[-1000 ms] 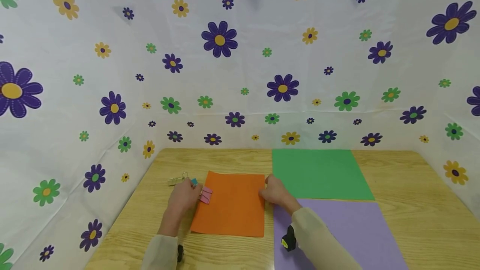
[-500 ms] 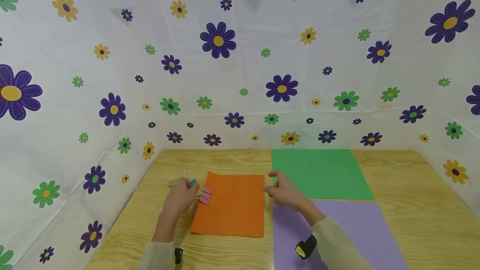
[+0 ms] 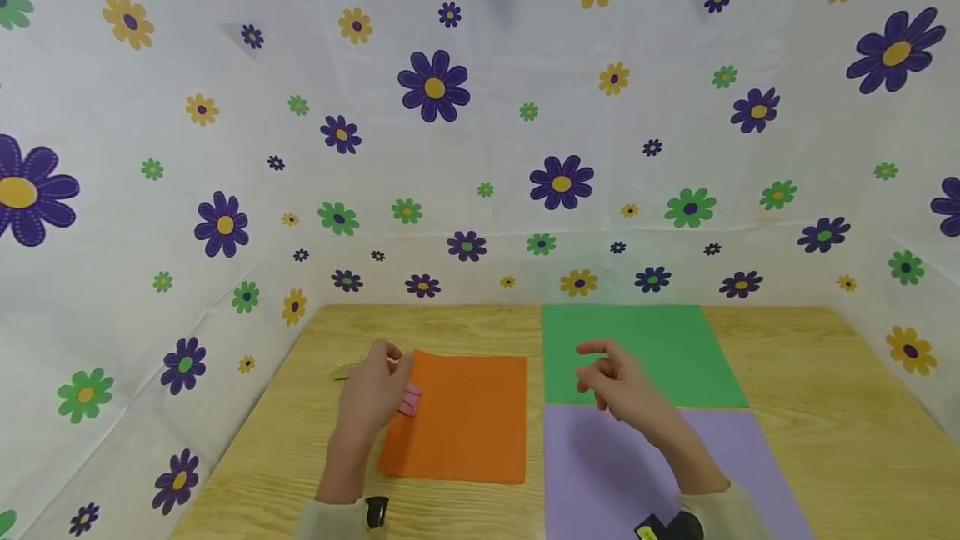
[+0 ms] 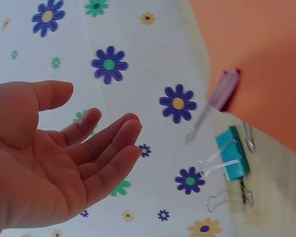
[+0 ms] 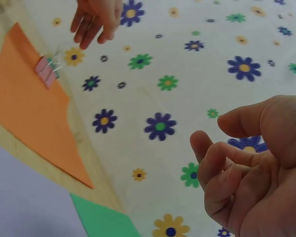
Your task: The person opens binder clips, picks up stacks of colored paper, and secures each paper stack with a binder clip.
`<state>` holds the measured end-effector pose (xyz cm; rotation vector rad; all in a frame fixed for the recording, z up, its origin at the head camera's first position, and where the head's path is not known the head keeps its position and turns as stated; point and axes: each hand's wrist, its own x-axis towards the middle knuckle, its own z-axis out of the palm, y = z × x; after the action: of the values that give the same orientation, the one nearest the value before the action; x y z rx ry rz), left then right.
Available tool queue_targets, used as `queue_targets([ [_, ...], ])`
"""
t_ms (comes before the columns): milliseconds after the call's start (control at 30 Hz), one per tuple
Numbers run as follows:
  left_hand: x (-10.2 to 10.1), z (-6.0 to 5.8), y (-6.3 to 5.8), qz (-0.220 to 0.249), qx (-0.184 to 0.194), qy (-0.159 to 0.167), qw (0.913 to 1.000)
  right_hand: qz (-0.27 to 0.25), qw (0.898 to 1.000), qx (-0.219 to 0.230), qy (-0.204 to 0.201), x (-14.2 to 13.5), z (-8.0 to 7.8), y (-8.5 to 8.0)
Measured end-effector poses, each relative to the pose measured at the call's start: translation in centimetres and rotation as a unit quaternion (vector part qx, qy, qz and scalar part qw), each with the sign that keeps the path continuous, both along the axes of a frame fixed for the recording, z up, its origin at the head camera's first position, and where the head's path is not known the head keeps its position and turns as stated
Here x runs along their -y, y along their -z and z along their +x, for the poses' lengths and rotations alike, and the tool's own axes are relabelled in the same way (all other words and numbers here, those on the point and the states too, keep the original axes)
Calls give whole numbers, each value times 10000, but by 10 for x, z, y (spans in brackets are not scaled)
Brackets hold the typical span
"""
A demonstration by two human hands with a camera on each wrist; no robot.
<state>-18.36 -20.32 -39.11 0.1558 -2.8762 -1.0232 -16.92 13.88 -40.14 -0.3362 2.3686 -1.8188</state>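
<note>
An orange sheet of paper (image 3: 468, 427) lies on the wooden table, with a pink binder clip (image 3: 409, 400) on its left edge. Above that edge my left hand (image 3: 369, 394) hovers, its fingers loosely bent and nothing in them. The left wrist view shows a teal binder clip (image 4: 233, 154) beside the pink one; in the head view my hand hides it. A yellowish binder clip (image 3: 343, 371) lies just beyond, partly covered. My right hand (image 3: 621, 382) is held over the green and purple sheets, fingers relaxed, holding nothing.
To the right lie a green sheet (image 3: 637, 344) and, nearer me, a purple sheet (image 3: 727, 452), edge to edge. A white flowered cloth (image 3: 495, 132) stands behind the wooden table (image 3: 825, 407) and along both sides.
My right hand has left the orange sheet's right edge and moved right over the other sheets. My left hand has moved off the pink clip and loosened its fingers.
</note>
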Motion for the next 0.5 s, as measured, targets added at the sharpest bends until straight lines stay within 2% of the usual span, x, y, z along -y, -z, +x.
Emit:
queue_targets([
  [133,-14,3,-5,173,-164,-23,9997,-27,9998,3,206,-12,4,-5],
  [300,-25,5,-8,620,-128,82,9980,-34,9996,-53,285,-26,2,-6],
  [500,-29,5,-7,673,-108,110,9976,19,9994,-108,342,-47,4,-8],
])
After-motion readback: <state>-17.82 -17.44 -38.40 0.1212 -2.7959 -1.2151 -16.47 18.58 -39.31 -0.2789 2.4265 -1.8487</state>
